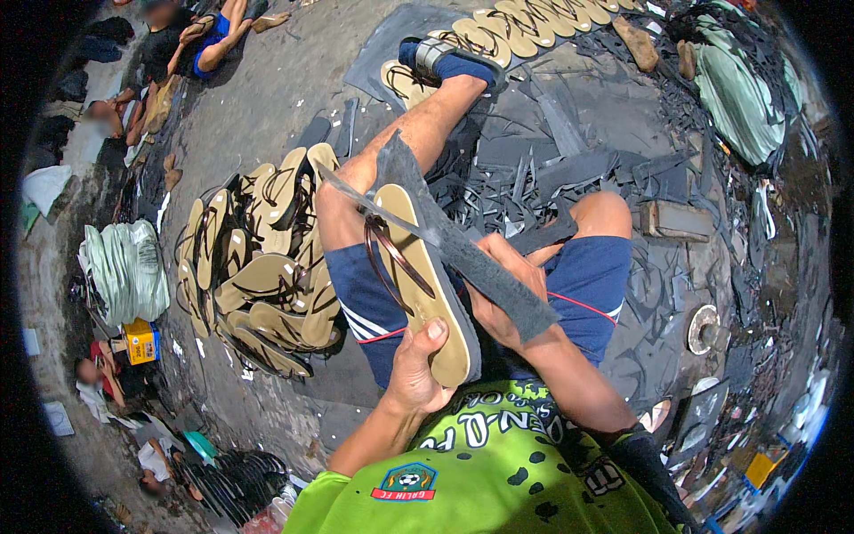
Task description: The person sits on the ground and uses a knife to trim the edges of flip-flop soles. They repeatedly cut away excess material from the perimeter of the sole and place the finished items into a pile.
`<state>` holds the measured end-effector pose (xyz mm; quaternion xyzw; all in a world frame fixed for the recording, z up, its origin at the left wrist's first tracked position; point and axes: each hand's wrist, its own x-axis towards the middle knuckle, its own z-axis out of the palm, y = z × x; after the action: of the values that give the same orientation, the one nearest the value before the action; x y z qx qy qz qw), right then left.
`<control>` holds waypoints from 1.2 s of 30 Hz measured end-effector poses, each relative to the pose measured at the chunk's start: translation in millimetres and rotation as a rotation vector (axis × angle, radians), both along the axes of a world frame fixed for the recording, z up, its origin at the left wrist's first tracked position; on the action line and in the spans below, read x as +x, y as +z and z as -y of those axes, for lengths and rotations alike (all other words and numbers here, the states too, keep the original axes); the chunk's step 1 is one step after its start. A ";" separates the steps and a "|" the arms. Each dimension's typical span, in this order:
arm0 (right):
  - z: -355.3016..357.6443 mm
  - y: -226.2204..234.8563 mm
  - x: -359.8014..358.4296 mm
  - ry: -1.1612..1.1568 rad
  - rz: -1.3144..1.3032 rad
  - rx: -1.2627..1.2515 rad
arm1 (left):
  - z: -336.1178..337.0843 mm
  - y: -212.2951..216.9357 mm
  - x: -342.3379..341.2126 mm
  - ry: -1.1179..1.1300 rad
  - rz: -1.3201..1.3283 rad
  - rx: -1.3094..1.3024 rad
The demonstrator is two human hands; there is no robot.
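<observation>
while left hand [416, 374] grips sandal [445, 307] by heel, right hand [516, 265] sits behind grey strip [485, 280], hold unclear.

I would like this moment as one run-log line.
left hand: holds tan flip-flop by heel | right hand: partly hidden behind dark rubber strip | nearby: flip-flop pile, person's left

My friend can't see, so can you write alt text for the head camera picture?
A seated person grips a tan flip-flop with the fingers of the left hand, while a dark gray strip partly hides the right hand. More flip-flops lie piled on the left and lined up at the top, with dark scraps around the legs.
</observation>
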<state>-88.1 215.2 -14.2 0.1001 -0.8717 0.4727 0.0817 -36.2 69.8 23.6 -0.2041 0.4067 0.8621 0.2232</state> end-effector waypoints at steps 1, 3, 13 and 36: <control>1.6 0.4 -7.8 0.001 0.016 -0.002 | 0.5 -0.9 1.0 -0.009 -0.001 0.025; 3.1 3.1 -26.2 -0.004 0.040 -0.006 | 0.1 -3.0 4.2 0.032 0.026 0.011; -64.6 -110.5 -162.9 -0.315 0.187 -0.327 | 37.2 -2.1 48.4 -0.209 -0.152 -0.186; 10.3 55.4 39.8 0.042 0.384 -0.676 | 44.3 11.7 -56.9 0.046 -0.236 -0.102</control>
<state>-48.3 205.0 41.2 -0.0049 -0.6641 0.7448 -0.0641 -93.1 25.5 35.3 -0.1213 0.4685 0.8633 0.1432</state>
